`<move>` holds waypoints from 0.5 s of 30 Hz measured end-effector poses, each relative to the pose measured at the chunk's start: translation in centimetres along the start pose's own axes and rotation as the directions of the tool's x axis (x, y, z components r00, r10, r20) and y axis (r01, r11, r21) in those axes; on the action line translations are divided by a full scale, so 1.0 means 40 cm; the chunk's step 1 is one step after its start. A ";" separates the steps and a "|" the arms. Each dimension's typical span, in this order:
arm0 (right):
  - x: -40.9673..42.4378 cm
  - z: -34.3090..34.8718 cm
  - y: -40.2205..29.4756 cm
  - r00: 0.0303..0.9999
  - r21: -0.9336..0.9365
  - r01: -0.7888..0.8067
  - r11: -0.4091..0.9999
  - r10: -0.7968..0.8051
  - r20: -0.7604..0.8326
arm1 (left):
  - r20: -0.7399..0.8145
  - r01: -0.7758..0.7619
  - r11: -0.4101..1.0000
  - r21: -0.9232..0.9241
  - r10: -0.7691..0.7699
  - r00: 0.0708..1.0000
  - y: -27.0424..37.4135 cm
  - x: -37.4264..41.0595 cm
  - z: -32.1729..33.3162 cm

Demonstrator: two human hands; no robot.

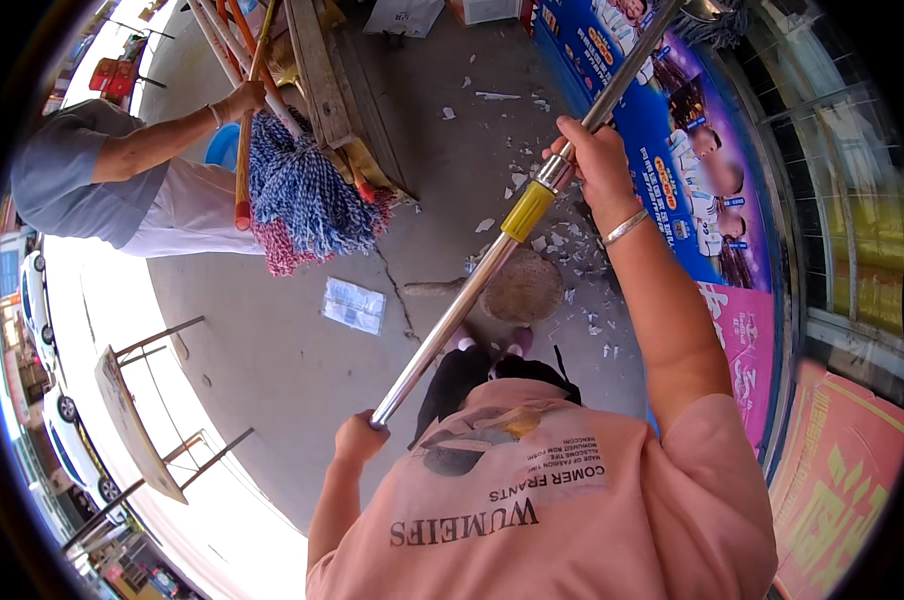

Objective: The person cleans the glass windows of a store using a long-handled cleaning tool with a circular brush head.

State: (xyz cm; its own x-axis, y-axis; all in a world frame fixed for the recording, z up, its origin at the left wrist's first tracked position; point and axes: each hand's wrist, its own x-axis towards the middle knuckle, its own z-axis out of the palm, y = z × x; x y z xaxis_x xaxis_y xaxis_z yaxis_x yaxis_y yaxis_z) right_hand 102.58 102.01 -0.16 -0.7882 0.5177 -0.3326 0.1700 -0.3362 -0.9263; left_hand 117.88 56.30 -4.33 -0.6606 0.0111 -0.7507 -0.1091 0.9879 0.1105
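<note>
A telescopic metal pole (452, 322) runs diagonally across the view, with a yellow collar (528, 212) and a shiny metal sleeve near its middle. My left hand (360, 436) is closed around its lower end. Farther up, just above the sleeve, my right hand (596, 161) grips the thicker tube, thumb laid along it. The pole's upper end leaves the view at the top. Grey mop strands (714, 26) show near there; whether they join the pole, I cannot tell. Beneath the pole on the floor is a round, worn stool top or board (523, 286), close to my feet.
A person at the left holds a wooden handle (243, 172) beside blue-and-white and red mop heads (309, 187). Wooden planks (321, 82) stand behind them. Torn paper scraps and a plastic packet (354, 305) lie on the concrete. A poster-covered wall (669, 187) borders the right; a metal-legged table (133, 420) stands left.
</note>
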 end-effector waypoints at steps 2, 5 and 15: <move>0.006 0.011 0.006 0.998 0.102 -0.025 0.994 0.031 -0.052 | 0.006 -0.011 1.000 -0.003 0.011 1.000 -0.002 0.004 0.003; 0.037 0.010 0.027 0.992 0.238 0.013 0.971 0.017 -0.126 | 0.039 -0.038 0.997 -0.061 0.041 0.998 0.025 0.007 0.002; 0.083 0.040 0.051 0.989 0.430 -0.121 0.895 0.145 -0.024 | -0.301 0.009 0.975 -0.224 -0.078 0.950 0.069 0.082 0.131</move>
State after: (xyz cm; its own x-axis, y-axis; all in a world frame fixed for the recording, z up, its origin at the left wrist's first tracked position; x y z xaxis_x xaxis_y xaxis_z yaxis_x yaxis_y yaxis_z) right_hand 99.35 101.80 -2.86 -0.7406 0.4824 -0.4677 -0.0071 -0.7016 -0.7125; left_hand 119.31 59.85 -9.90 -0.8431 -0.1133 -0.5258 -0.2786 0.9282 0.2466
